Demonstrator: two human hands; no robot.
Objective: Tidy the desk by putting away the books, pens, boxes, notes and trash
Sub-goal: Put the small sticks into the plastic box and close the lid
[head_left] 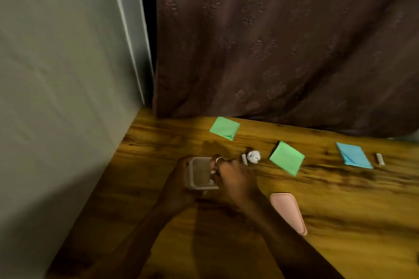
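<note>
A small clear plastic box (199,172) stands open on the wooden desk (340,210) near its left side. My left hand (178,184) grips the box's left wall. My right hand (231,176) holds its right rim, fingers curled over the edge. Just right of my hands lie a small white stick-like piece (244,159) and a crumpled paper ball (254,156). Two green notes (224,128) (286,157) and a blue note (353,155) lie on the desk behind. A second small white piece (380,159) lies right of the blue note.
A pink flat case (289,212) lies on the desk to the right of my right forearm. A grey wall (56,75) borders the desk on the left. A dark patterned curtain (272,41) hangs along the back edge.
</note>
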